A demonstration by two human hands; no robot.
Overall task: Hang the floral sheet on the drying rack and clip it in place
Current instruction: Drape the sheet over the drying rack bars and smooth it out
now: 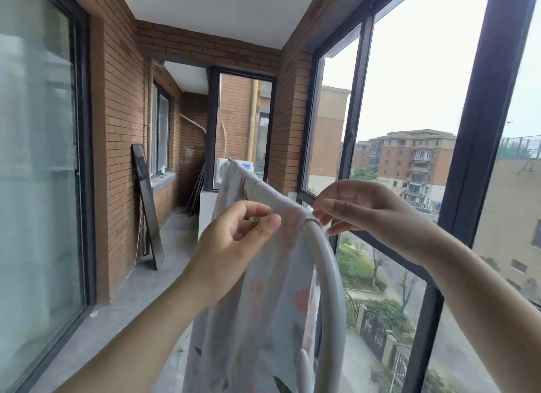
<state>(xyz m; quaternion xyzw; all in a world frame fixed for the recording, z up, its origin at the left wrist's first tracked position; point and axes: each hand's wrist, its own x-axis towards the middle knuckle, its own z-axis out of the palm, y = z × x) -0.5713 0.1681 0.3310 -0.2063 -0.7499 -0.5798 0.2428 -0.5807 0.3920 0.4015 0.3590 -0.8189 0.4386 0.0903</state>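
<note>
Since the thin white pink-flowered sheet (263,319) hangs over the white tubular drying rack (329,269), I'd guess it's light, floppy and slides easily, so grab the top fold: left hand (234,240) fingers (268,221) pinch it there, right hand (363,208) curls by the bend, grip unclear, cloth running along the far rail.

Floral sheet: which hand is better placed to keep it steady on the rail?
Left, probably. The left hand pinches the floral sheet just below the rail; the right hand sits at the rail's bare bend, its hold unclear.
</note>
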